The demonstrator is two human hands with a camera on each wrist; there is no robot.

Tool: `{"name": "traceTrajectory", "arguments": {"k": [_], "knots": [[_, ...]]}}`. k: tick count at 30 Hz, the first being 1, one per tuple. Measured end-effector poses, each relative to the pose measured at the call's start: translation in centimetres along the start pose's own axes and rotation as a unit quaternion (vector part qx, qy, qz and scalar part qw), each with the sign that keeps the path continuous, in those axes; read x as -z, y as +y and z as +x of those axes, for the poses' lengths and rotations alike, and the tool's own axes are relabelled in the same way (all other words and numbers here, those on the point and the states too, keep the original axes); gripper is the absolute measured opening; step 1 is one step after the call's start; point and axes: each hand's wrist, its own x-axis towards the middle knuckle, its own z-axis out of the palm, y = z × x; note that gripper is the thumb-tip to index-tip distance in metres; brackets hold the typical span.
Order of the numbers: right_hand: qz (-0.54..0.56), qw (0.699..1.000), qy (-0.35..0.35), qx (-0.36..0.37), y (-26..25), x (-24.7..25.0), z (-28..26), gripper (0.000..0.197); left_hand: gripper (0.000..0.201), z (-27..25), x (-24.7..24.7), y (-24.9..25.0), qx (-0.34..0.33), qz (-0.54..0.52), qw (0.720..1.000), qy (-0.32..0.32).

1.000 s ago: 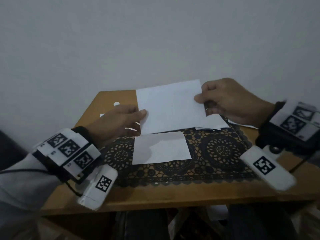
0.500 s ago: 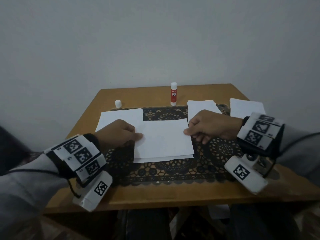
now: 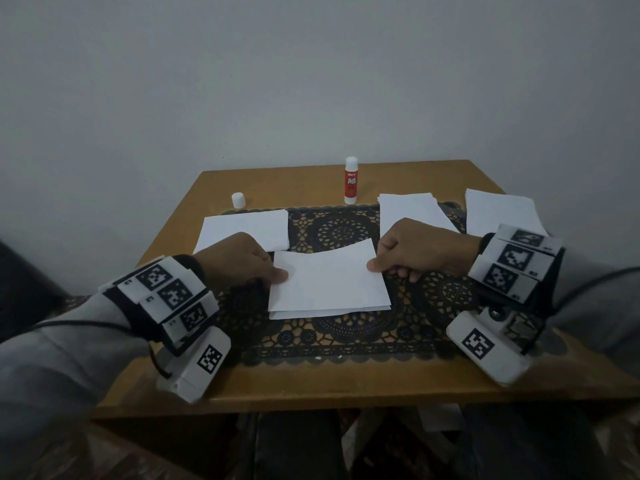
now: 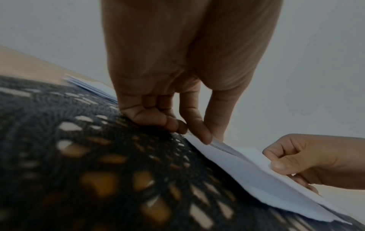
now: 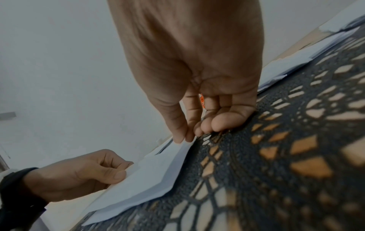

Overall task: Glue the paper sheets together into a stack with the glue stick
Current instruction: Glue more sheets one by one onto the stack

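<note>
A white top sheet (image 3: pixel 329 277) lies over another sheet (image 3: pixel 311 313) on the black lace mat (image 3: pixel 346 337), its far edge bowed upward. My left hand (image 3: pixel 242 265) pinches the sheet's left edge between thumb and forefinger (image 4: pixel 205 137). My right hand (image 3: pixel 415 251) pinches the right edge (image 5: pixel 182 138). The lower sheet's near edge peeks out below the top one. The red and white glue stick (image 3: pixel 351 180) stands uncapped at the back of the table, apart from both hands. Its white cap (image 3: pixel 238 200) sits at the back left.
Loose white sheets lie on the wooden table (image 3: pixel 311 382): one at the left (image 3: pixel 249 226), a small pile behind my right hand (image 3: pixel 408 207), another at the far right (image 3: pixel 498 209). A grey wall (image 3: pixel 311 81) stands right behind the table.
Both hands brought the raised sheet down toward me onto the sheet on the mat. Since half a second ago it has settled a little, with its far edge bowed.
</note>
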Motion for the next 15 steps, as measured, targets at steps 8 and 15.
{"name": "traceTrajectory", "arguments": {"k": [8, 15], "knots": [[-0.012, 1.000, 0.003, 0.000, 0.04, -0.21, 0.12, 0.029, 0.039, -0.07, 0.10, -0.02, -0.016, 0.032, 0.999, -0.017], [-0.019, 1.000, 0.010, 0.010, 0.11, -0.42, 0.12, 0.030, 0.043, -0.08, -0.05, 0.24, -0.021, 0.065, 0.997, -0.021]]}}
